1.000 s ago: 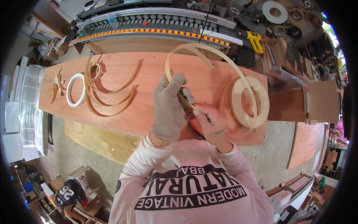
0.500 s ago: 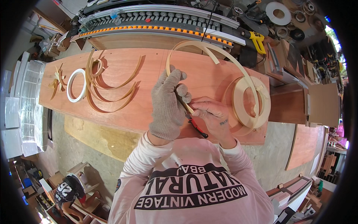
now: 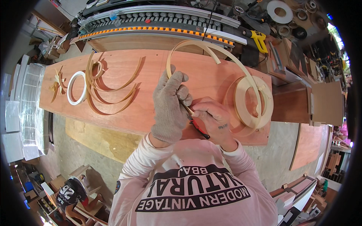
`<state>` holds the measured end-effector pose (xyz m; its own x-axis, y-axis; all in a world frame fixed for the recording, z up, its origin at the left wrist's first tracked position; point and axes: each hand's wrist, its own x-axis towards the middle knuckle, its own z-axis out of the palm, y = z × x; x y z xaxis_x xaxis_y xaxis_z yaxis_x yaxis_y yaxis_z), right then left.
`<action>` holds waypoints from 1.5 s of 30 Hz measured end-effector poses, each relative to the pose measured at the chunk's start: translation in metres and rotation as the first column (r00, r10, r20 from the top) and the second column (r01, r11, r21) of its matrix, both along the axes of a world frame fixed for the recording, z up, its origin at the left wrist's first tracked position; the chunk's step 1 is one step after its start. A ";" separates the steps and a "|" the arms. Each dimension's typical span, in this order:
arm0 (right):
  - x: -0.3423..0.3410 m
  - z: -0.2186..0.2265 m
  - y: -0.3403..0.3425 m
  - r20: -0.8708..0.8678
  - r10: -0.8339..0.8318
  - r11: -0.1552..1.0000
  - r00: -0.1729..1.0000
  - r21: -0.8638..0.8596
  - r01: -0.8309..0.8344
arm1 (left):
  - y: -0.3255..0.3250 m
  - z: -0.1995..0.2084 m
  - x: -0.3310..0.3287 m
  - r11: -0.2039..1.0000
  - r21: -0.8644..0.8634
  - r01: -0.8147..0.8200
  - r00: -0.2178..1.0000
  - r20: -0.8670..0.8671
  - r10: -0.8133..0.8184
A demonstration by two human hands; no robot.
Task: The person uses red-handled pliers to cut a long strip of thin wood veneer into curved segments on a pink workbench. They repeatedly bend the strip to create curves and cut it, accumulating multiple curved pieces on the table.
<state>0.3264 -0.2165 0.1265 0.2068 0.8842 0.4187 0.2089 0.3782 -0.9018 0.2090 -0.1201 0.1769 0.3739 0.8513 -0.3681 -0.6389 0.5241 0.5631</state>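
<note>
My left hand, in a grey knitted glove, is closed around a pale wood edge-banding strip. Bare fingers of my right hand pinch the strip's short end just below the glove. From the glove the strip arches up and over to the right, toward a flat coil of the same banding on the board. Beneath my right hand lies a tool with red and black handles; its front part is hidden.
Both hands are over a long reddish plywood board. Curved banding strips and a white ring lie at left. Behind stand a roller rail machine and a yellow heat gun. Another person is low at lower left.
My right fingers have shifted slightly up and left along the strip's end, closer to the glove, and curl more. The left hand keeps its grip.
</note>
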 end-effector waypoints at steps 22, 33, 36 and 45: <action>0.016 0.014 0.045 -0.326 -0.076 0.799 0.942 -0.586 -0.138 | -0.024 -0.037 -0.009 0.852 0.494 0.172 0.897 -0.436 0.071; -0.001 0.016 0.075 -0.197 -0.105 0.847 0.975 -0.531 -0.016 | -0.039 -0.073 -0.029 0.510 0.694 0.508 0.608 -0.708 0.359; 0.012 0.008 0.082 -0.287 -0.137 0.850 0.948 -0.526 -0.036 | -0.043 -0.093 -0.042 0.439 0.696 0.567 0.589 -0.716 0.375; 0.060 -0.004 0.097 -0.504 -0.189 0.868 0.843 -0.486 -0.096 | -0.061 -0.112 -0.101 0.463 0.542 0.701 0.517 -0.834 0.193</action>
